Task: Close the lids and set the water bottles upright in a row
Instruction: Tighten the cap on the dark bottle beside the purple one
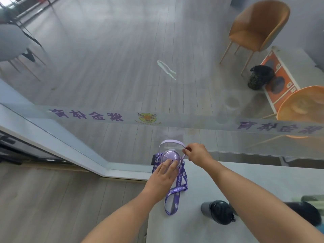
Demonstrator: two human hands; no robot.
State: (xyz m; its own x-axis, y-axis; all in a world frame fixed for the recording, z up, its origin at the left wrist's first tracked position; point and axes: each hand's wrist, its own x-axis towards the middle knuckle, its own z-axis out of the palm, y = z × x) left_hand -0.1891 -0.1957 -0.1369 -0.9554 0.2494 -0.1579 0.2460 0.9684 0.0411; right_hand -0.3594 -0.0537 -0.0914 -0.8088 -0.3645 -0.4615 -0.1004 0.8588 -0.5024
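A pale grey wood-plank floor [105,58] fills most of the view, seen from above through a clear glass wall [245,146] crossed by a frosted band of purple printed characters. Beyond the glass stands a tan bucket-shaped upholstered chair on thin pale legs [257,25]. In the lower right lies a smooth white flat tabletop [254,181], its far edge close against the glass. At the table's far left corner stands a lilac translucent plastic water bottle [171,159], upright and viewed from the top, so that its rounded dome lid appears as a glossy circle. A thin lilac carrying handle [171,142] arches up and over the far side of the lid. A darker purple woven lanyard strap with white printed lettering [176,193] trails from the bottle toward the viewer across the tabletop in a long loop. The left hand [164,174] lies flat on the lid, fingers spread and pressing on the dome rather than wrapped around it. The right hand [197,152] pinches the right end of the handle between thumb and fingertips in a narrow grip. Nearer the viewer, a dark grey matte bottle with a black rounded cap [218,213] lies on its side on the table, partly hidden behind the right forearm.
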